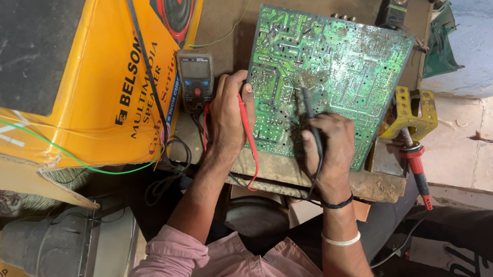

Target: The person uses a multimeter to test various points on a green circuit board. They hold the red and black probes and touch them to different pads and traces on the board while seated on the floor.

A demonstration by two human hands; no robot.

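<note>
A green circuit board lies solder side up on a worn wooden bench. My left hand rests at the board's left edge, shut on a red test probe whose tip touches the board near that edge. My right hand holds a black test probe, its tip pressed on the board's middle. A small dark multimeter sits just left of my left hand, with its leads running under my wrists.
A large yellow cardboard box fills the left side, with black and green wires across it. A yellow stand with a red-handled soldering iron sits right of the board. A dark handheld device lies beyond the board.
</note>
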